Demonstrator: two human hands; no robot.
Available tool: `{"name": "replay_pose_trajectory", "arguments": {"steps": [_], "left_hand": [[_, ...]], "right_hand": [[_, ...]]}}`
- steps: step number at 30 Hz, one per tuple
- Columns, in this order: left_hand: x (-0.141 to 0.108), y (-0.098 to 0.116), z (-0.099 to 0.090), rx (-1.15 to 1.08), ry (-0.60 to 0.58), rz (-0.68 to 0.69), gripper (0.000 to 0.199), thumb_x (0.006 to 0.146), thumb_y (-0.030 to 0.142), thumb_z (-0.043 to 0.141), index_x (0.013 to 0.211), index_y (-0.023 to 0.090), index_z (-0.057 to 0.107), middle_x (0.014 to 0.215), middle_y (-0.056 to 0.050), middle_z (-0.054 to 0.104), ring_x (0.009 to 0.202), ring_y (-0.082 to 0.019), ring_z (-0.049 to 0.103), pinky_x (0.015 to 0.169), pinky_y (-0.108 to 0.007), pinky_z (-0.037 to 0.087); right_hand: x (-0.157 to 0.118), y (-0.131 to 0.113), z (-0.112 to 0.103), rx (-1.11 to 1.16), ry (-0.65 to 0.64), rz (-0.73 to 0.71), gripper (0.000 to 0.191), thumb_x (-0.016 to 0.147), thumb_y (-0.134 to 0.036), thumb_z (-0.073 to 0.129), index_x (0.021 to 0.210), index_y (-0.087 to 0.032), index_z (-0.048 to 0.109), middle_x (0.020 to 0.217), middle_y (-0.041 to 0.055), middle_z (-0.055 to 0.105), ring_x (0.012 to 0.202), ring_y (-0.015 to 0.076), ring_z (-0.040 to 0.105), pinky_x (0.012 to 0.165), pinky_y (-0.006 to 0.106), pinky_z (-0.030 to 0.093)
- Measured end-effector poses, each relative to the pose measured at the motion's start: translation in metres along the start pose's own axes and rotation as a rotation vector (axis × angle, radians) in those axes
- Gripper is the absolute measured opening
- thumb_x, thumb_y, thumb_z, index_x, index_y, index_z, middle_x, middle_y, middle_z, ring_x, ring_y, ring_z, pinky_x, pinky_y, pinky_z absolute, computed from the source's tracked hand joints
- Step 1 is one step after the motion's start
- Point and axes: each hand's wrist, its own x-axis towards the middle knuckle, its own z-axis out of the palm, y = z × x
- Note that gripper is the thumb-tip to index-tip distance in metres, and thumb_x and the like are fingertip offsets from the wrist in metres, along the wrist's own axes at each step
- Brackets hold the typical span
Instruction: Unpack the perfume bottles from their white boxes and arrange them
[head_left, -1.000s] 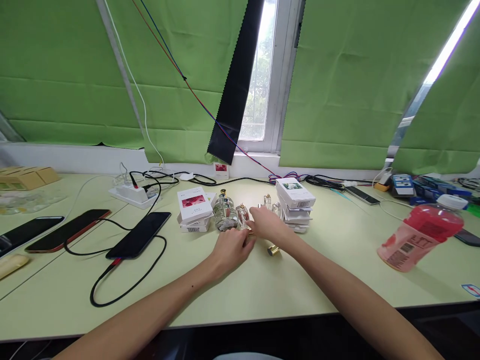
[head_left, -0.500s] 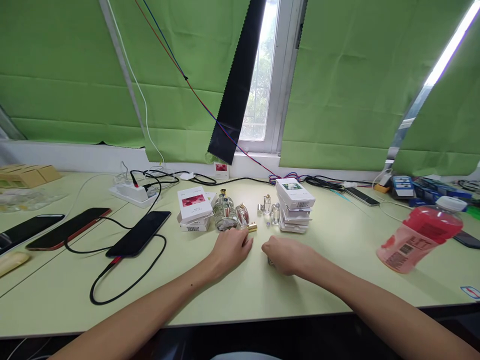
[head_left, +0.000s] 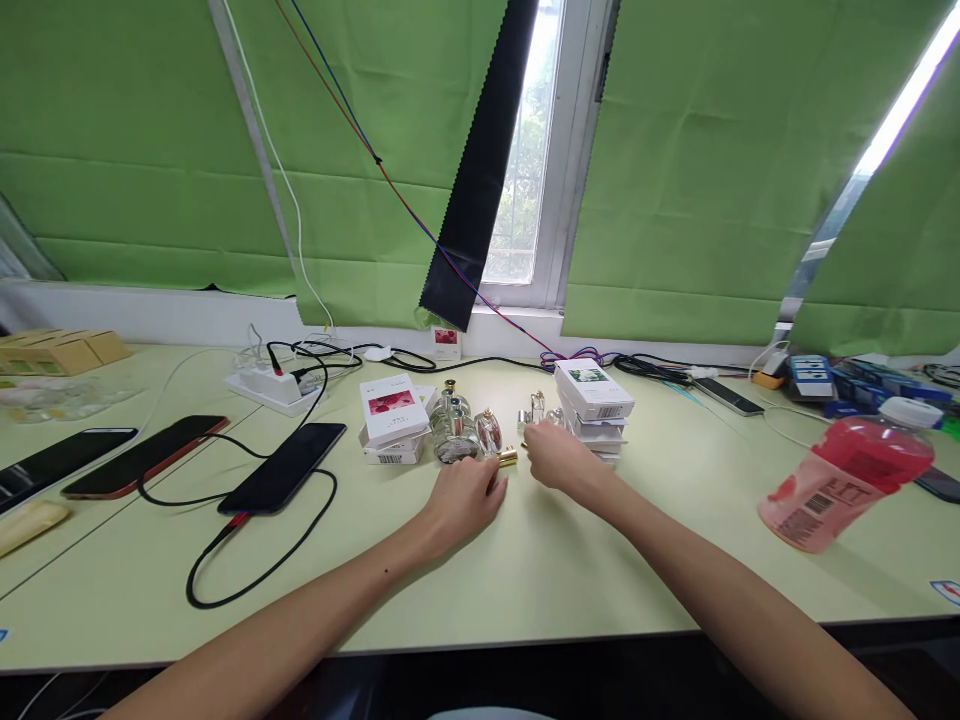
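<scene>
My left hand (head_left: 463, 500) rests on the table with curled fingers, touching or just beside a gold cylindrical cap (head_left: 508, 457); whether the fingers hold anything is hidden. Behind it stand several glass perfume bottles (head_left: 454, 440) with gold and silver necks, and a round glass bottle with a pinkish middle (head_left: 489, 432). My right hand (head_left: 561, 458) is closed, its fingertips pointing left and down among small clear bottles. A gold bit shows at its fingertips, too small to name. Beyond it is a small clear bottle (head_left: 537, 406) and a silver cap (head_left: 523, 418).
White boxes (head_left: 394, 410) lie left of the bottles, and a stack of white boxes (head_left: 594, 390) stands right. Phones (head_left: 283, 468), a charging cable (head_left: 259, 575) and a power strip (head_left: 271, 385) occupy the left. A red drink bottle (head_left: 847, 475) stands right.
My right hand has moved away from me, from the table's front area to the small bottles by the right stack. My left hand has stayed nearly still. The view shifted slightly.
</scene>
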Motion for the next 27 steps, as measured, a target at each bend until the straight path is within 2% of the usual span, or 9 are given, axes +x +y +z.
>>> {"name": "replay_pose_trajectory", "arguments": {"steps": [3, 8, 11, 15, 19, 24, 27], "left_hand": [[0.000, 0.001, -0.001, -0.015, 0.018, -0.002, 0.025, 0.095, 0.032, 0.044, 0.081, 0.021, 0.062, 0.074, -0.006, 0.069, 0.069, -0.022, 0.064, 0.059, -0.031, 0.031], [-0.003, 0.005, -0.005, -0.048, 0.103, 0.034, 0.021, 0.096, 0.028, 0.041, 0.086, 0.021, 0.058, 0.081, -0.005, 0.071, 0.071, -0.021, 0.064, 0.059, -0.032, 0.030], [-0.004, 0.005, -0.006, -0.056, 0.122, 0.042, 0.018, 0.096, 0.027, 0.042, 0.098, 0.021, 0.059, 0.088, -0.006, 0.072, 0.075, -0.022, 0.066, 0.061, -0.032, 0.032], [-0.004, 0.003, -0.003, -0.022, 0.071, 0.043, 0.027, 0.097, 0.029, 0.043, 0.117, 0.021, 0.058, 0.085, -0.007, 0.073, 0.079, -0.025, 0.069, 0.062, -0.032, 0.035], [-0.002, 0.002, -0.002, 0.026, 0.012, 0.033, 0.036, 0.096, 0.031, 0.044, 0.127, 0.020, 0.057, 0.088, -0.011, 0.074, 0.083, -0.029, 0.070, 0.065, -0.033, 0.040], [-0.003, 0.003, -0.004, 0.002, -0.010, 0.028, 0.034, 0.095, 0.030, 0.046, 0.125, 0.021, 0.059, 0.088, -0.010, 0.074, 0.085, -0.028, 0.070, 0.068, -0.032, 0.042], [-0.003, 0.002, -0.003, 0.002, -0.013, 0.032, 0.029, 0.096, 0.030, 0.045, 0.117, 0.022, 0.062, 0.088, -0.010, 0.074, 0.084, -0.028, 0.070, 0.067, -0.032, 0.042]], "right_hand": [[0.009, 0.000, 0.001, 0.046, 0.055, -0.024, 0.021, 0.095, -0.010, 0.053, 0.111, -0.011, 0.065, 0.112, 0.0193, 0.068, 0.100, 0.0267, 0.070, 0.072, 0.028, 0.046], [0.021, -0.002, 0.005, 0.160, 0.243, -0.020, 0.020, 0.101, -0.016, 0.046, 0.117, -0.014, 0.057, 0.111, 0.0142, 0.068, 0.101, 0.0235, 0.067, 0.072, 0.028, 0.042], [0.030, -0.001, 0.008, 0.173, 0.293, -0.019, 0.019, 0.102, -0.015, 0.045, 0.118, -0.015, 0.055, 0.111, 0.0125, 0.068, 0.103, 0.0228, 0.065, 0.072, 0.027, 0.041], [0.040, 0.000, 0.017, 0.143, 0.235, -0.030, 0.016, 0.102, -0.017, 0.048, 0.112, -0.015, 0.060, 0.111, 0.0129, 0.069, 0.103, 0.0222, 0.066, 0.074, 0.027, 0.040], [0.046, -0.002, 0.028, 0.130, 0.184, -0.033, 0.017, 0.102, -0.018, 0.049, 0.113, -0.014, 0.061, 0.112, 0.0139, 0.069, 0.103, 0.0226, 0.067, 0.074, 0.027, 0.040], [0.049, -0.004, 0.041, 0.141, 0.147, -0.027, 0.019, 0.101, -0.017, 0.050, 0.114, -0.014, 0.062, 0.114, 0.0141, 0.068, 0.106, 0.0225, 0.066, 0.077, 0.027, 0.041], [0.049, -0.005, 0.046, 0.157, 0.174, -0.004, 0.018, 0.101, -0.017, 0.049, 0.114, -0.015, 0.061, 0.115, 0.0131, 0.065, 0.106, 0.0222, 0.066, 0.078, 0.027, 0.042]]}}
